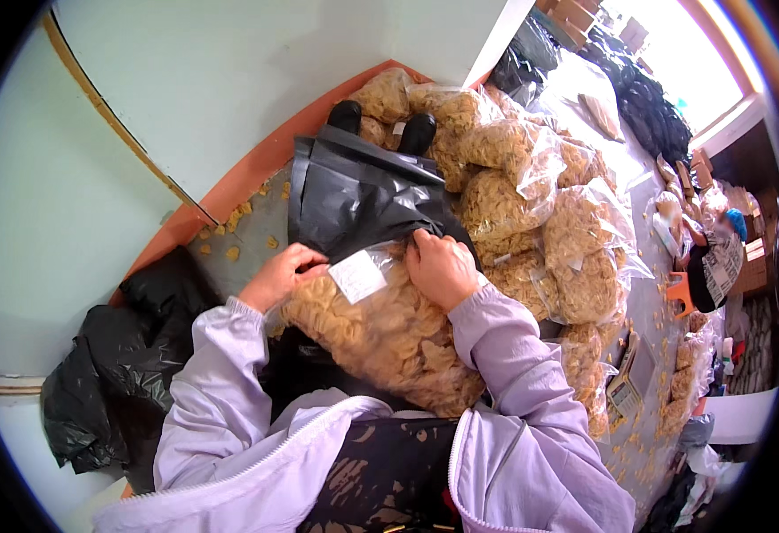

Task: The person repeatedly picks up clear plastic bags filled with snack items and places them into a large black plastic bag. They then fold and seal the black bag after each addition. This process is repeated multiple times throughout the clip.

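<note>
A bulging clear plastic bag [389, 333] of tan, wrinkled dried pieces leans across my lap, with a white paper label [358, 276] near its top edge. My left hand [289, 273] curls its fingers around the bag's upper left corner; the fingertips are partly hidden. At the upper right of the bag, my right hand [446, 270] pinches creased black plastic, its thumb against the clear bag. Whether it also grips the clear film cannot be told. The black plastic bag [369, 193] spreads over my legs, and my black shoes [419, 133] show beyond it.
Filled clear bags [509, 153] are piled ahead and to the right. Crumpled black bags [129, 353] lie at left beside the wall [229, 80]. Loose tan pieces [232, 253] litter the grey floor [262, 226]. Farther right, a person [712, 260] is by an orange stool [679, 293].
</note>
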Motion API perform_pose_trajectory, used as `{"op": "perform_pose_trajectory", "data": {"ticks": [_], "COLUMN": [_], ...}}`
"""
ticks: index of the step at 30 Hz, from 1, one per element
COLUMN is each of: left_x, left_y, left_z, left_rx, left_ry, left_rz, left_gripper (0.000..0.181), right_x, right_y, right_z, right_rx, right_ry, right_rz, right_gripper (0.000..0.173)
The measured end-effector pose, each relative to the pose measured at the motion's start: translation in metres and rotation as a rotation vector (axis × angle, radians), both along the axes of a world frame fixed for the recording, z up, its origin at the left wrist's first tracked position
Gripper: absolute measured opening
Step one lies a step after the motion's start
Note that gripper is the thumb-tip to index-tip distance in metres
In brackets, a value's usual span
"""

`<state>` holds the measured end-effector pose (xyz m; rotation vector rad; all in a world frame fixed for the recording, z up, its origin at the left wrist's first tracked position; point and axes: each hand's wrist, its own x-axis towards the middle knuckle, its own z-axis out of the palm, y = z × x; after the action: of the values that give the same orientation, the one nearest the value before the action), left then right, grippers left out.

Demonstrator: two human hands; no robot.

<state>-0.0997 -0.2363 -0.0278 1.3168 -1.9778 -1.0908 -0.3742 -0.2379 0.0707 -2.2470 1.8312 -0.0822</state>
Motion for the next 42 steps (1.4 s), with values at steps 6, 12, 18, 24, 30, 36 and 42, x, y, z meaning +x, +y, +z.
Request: {"op": "perform_pose_trajectory", "data": {"ticks": [6,12,18,24,30,36,42], "left_x": [-0.025,-0.042,-0.118,-0.068,-0.082,-0.075,-0.071], "left_y": [0.025,0.034,0.052,0.076,0.082,0.064,0.046], "left_z": [0.001,0.023,0.053,0.018,-0.019,-0.048,-0.067], "left_rx": [0.175,-0.084,-0.402,0.058,0.235,0.256,0.047], "left_ry": [0.542,0.483,0.257,0.384,0.398,0.508,0.227], "left_rz": [0.295,0.500,0.184,0.335,0.575,0.668,0.530], "left_gripper": [0.021,0.012,0.015,0.046,0.065,0.050,0.038], "right_x": [0.046,0.034,0.003,-0.064,-0.057,-0.059,-0.034], "right_y": [0.041,-0.010,-0.044,-0.062,-0.076,-0.099,-0.112], "right_z": [0.016,-0.025,-0.119,-0.034,-0.077,-0.090,-0.169], "right_rx": [-0.225,-0.005,-0.260,0.106,0.336,1.009,0.494], "right_ry": [-0.378,-0.241,0.020,-0.679,-0.563,-1.521,-1.181], "right_rz": [0.775,0.426,0.197,0.363,-0.204,-0.401,-0.440], "right_gripper": [0.057,0.055,0.057,0.055,0.052,0.034,0.034]}}
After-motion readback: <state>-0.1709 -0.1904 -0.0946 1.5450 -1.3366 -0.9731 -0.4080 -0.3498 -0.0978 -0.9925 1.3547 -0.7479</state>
